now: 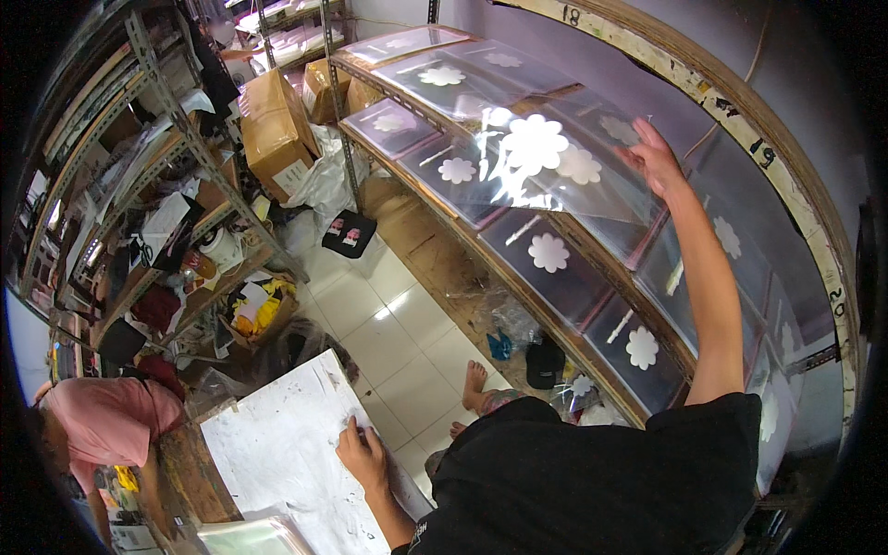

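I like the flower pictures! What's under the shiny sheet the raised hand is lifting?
Under the clear sheet at the right hand, more flower-printed panels lie on the shelf. Glare hides whatever lies right beneath its middle.

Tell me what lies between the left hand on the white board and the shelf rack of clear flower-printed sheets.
In the head view, between the left hand and the shelf rack lies white tiled floor, with the person's bare foot and a black cap.

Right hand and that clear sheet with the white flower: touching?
Touching. The head view shows the right hand gripping the clear sheet's edge, lifted off the shelf.
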Motion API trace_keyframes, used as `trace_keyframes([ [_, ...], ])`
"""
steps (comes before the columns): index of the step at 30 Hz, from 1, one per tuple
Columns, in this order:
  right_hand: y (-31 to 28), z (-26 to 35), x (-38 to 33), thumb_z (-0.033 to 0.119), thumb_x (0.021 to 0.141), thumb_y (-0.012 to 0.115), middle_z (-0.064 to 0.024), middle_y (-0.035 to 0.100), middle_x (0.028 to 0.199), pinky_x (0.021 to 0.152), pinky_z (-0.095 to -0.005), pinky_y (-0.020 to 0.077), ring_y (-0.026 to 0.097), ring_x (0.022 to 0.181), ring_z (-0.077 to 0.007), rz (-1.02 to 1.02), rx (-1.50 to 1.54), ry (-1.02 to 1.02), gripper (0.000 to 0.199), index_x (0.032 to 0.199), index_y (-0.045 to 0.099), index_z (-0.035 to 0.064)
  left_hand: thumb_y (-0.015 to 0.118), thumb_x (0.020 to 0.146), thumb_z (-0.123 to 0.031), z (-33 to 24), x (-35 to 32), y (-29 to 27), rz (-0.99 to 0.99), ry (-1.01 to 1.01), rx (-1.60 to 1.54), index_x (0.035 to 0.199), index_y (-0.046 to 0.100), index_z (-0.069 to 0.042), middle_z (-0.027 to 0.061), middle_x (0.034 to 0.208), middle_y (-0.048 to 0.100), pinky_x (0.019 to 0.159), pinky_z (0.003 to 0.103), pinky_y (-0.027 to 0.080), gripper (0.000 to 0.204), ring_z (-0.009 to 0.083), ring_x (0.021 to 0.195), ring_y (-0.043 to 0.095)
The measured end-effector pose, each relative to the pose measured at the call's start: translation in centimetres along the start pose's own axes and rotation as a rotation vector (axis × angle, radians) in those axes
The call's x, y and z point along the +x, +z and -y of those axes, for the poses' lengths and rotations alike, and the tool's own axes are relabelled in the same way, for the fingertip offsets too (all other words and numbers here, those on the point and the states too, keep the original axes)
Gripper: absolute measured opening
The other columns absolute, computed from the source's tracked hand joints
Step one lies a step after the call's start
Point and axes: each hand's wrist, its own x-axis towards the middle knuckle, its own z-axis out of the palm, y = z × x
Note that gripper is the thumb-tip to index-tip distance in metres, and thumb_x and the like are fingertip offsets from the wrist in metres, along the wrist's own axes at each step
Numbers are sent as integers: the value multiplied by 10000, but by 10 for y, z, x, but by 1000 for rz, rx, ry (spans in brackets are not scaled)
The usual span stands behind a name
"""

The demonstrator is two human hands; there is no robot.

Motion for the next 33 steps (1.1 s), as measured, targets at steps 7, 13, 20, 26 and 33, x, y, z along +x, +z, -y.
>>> trace_keyframes([
  [7,-44,-63,-39,-137,859,403,-211,359,1381,800,-357,629,674,1022,-356,-336,80,127,763,1538,97,28,656,886,-112,-6,13,6,-55,27,-19,1152,668,-13,113,897,634,771,409,423,284,283,810,600],
  [13,-44,-74,-51,-130,837,405,-180,425,1212,799,-376,636,681,1017,-358,-387,147,155,741,1502,117,27,649,890,-117,4,12,10,-57,12,-36,1130,679,-22,116,894,633,761,405,420,261,286,814,599],
  [20,-45,-74,-55,-126,831,413,-237,428,1311,792,-385,635,687,993,-343,-420,141,174,834,1551,33,55,637,899,-135,9,11,17,-70,27,19,1114,683,-12,136,929,638,770,418,421,251,309,820,600],
  [26,-45,-76,-58,-62,860,482,-267,483,1311,820,-382,609,673,1016,-320,-441,64,150,812,1564,92,43,631,897,-132,5,11,14,-48,3,-12,1108,683,-8,144,938,639,774,421,422,250,320,827,599],
  [33,-81,-94,-49,276,866,667,-310,417,1474,1140,-459,347,448,1341,-431,-552,-925,-110,594,1390,520,37,629,888,-141,-1,12,10,-44,15,1,1136,667,-11,144,960,639,769,437,426,283,334,841,599],
])
